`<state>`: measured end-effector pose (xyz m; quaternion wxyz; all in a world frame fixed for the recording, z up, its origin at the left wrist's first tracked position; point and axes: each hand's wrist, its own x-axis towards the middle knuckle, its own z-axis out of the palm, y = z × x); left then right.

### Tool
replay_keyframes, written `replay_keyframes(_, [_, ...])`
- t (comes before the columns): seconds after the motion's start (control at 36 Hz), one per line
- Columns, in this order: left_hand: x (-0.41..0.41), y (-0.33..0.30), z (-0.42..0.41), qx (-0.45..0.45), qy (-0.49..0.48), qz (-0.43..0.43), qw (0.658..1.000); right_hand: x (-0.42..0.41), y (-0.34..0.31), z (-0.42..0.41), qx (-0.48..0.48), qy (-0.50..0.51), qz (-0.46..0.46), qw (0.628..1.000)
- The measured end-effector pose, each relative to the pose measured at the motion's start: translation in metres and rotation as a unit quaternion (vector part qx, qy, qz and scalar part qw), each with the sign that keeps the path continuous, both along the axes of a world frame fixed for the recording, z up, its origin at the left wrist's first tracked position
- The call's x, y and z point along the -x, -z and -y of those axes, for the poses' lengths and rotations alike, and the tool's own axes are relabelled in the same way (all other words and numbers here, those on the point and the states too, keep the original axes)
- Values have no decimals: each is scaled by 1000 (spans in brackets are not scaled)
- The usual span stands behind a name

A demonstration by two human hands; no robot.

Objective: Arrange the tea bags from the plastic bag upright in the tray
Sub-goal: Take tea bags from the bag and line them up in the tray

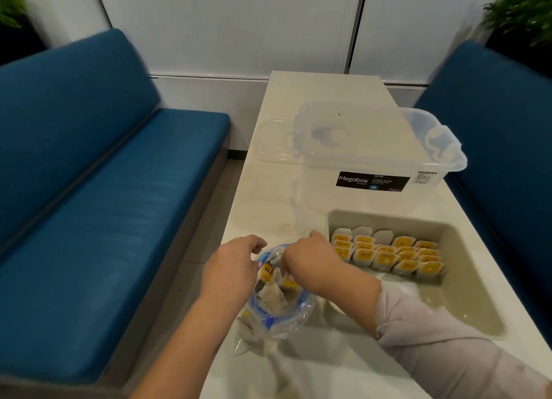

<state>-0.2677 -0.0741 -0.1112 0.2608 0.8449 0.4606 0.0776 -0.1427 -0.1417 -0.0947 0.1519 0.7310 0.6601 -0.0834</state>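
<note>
Benches [104,219] in blue flank a pale table [268,195], left to right. Nearest the left edge of that table, the left hand [231,264] grips the rim of the plastic bag [274,303], its fingers curled on the film to keep the mouth open. Just beside it, the right hand [310,262] reaches down into that mouth; its fingers are bent into the bag, but whether they already pinch a sachet cannot be told, since the fingertips are hidden. Loose tea bags [273,297] lie jumbled directly below those fingers, flat and tilted at mixed angles, one yellow label facing up. So the right hand is the nearer one, and the likely lift is straight up and then over to the right. Further right sits the tray [466,294], where packed tea bags [388,255] stand upright in rows across its far end, labels up, long axes vertical. Its near half shows bare floor. Behind stands a clear storage box [373,165].
</note>
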Motion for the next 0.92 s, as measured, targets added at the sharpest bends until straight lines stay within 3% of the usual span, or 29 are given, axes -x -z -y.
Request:
replay_keyframes(0.14, [1, -1, -2, 10, 16, 15, 1000, -11, -15, 0, -41, 25, -98, 994])
replay_keyframes(0.25, [-1, -4, -1, 30, 39, 95, 994, -18, -32, 0, -79, 59, -169, 981])
replay_keyframes(0.36, [-4, -13, 4, 90, 58, 178, 978, -25, -48, 0, -112, 103, -245, 957])
replay_keyframes(0.5, [-8, -16, 4, 130, 67, 197, 969, -37, -59, 2, -167, 144, -335, 916])
replay_keyframes(0.67, [-18, -15, 11, 161, 36, 252, 954, -48, -63, 10, -185, 173, -377, 891])
replay_keyframes(0.92, [-36, -12, 21, 196, 21, 280, 940, -63, -66, 30, -215, 225, -357, 881])
